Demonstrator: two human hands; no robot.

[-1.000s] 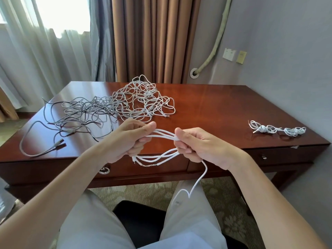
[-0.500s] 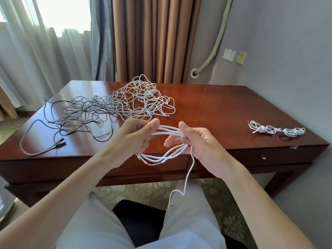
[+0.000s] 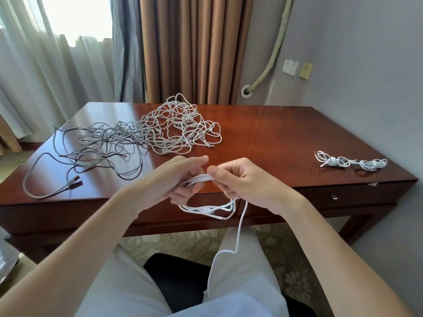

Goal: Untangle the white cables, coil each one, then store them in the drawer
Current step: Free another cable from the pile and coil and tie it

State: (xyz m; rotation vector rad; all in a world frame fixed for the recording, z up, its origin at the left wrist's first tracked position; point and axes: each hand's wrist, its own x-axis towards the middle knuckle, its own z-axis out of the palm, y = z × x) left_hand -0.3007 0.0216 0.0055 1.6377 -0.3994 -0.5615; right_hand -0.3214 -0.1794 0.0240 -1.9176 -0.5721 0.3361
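A white cable (image 3: 207,209), gathered into several loops, hangs between my hands in front of the desk's near edge. My left hand (image 3: 169,181) holds the left end of the loops, fingers curled round them. My right hand (image 3: 240,181) pinches the top strands between thumb and fingers. The cable's loose tail (image 3: 238,236) drops onto my lap. A tangle of white cables (image 3: 180,126) lies on the desk top behind my hands. Two coiled white cables (image 3: 350,162) rest at the desk's right side. The drawer (image 3: 334,197) below them is closed.
A heap of grey cables (image 3: 96,145) spreads over the left of the wooden desk (image 3: 274,138), one plug end near the front left edge. Curtains hang behind the desk. A wall stands close on the right. My legs and a dark chair seat fill the foreground.
My hands have come closer together, shortening the span of looped cable. My right hand has turned, going from an open hold to a pinch on the top strands. The tail has swung right.
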